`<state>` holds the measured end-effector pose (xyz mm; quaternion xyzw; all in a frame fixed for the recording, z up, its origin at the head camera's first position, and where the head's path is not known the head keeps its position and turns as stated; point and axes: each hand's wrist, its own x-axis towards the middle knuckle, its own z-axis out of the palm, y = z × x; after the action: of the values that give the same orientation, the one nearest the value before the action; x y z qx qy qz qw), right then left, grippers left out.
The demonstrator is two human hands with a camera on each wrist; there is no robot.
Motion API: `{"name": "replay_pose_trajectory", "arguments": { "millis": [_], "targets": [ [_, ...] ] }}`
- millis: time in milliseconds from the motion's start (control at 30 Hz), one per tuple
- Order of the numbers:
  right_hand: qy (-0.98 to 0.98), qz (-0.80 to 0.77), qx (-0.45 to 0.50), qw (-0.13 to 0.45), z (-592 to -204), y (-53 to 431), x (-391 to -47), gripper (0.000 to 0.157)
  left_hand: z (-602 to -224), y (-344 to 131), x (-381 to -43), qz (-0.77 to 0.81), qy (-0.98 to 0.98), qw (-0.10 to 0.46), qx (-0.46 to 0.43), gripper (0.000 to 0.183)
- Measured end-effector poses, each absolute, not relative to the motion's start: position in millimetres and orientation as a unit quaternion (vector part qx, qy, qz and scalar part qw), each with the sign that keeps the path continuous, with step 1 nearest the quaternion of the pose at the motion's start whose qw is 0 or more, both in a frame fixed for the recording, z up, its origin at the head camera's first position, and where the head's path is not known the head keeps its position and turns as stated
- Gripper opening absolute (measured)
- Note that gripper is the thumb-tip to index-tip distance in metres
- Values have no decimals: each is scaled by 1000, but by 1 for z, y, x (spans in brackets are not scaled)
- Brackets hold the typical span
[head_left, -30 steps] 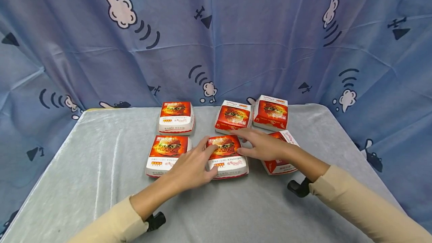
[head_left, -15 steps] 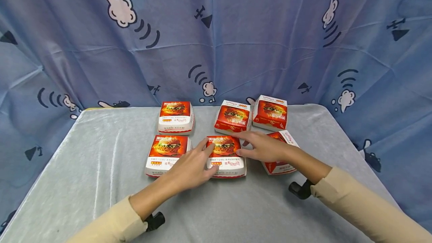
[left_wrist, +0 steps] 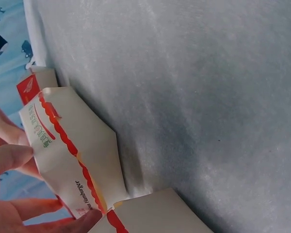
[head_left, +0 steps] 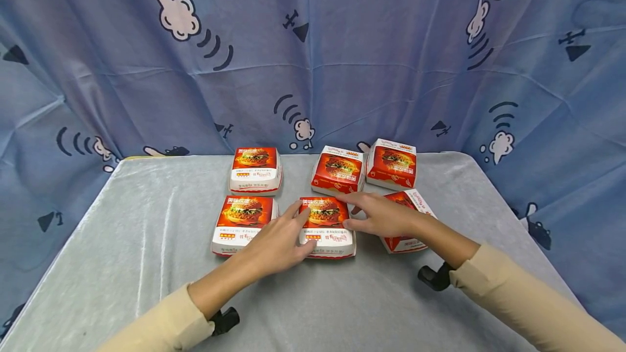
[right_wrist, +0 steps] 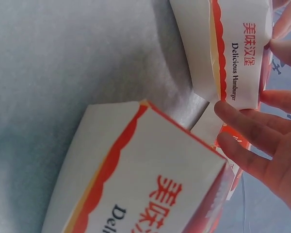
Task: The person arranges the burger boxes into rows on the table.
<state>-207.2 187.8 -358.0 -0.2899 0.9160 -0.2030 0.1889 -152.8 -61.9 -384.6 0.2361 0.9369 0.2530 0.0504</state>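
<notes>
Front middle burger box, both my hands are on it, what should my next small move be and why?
Probably shift your right hand to the front right box and turn it square, because that one sits askew, while the front middle box lines up with the front left box.

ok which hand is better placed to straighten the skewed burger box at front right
Probably the right hand: in the head view it overlaps the skewed box, while the left hand is at the opposite side of the front middle box. The right touches that box, so must leave it first.
</notes>
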Motion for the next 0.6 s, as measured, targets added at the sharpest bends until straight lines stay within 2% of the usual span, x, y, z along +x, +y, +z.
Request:
{"name": "replay_pose_trajectory", "arguments": {
  "millis": [600],
  "targets": [
    [914, -204, -294, 190, -359, 188, -209, 70, -375, -64, -154, 242, 941, 40, 234, 63]
  ]
}}
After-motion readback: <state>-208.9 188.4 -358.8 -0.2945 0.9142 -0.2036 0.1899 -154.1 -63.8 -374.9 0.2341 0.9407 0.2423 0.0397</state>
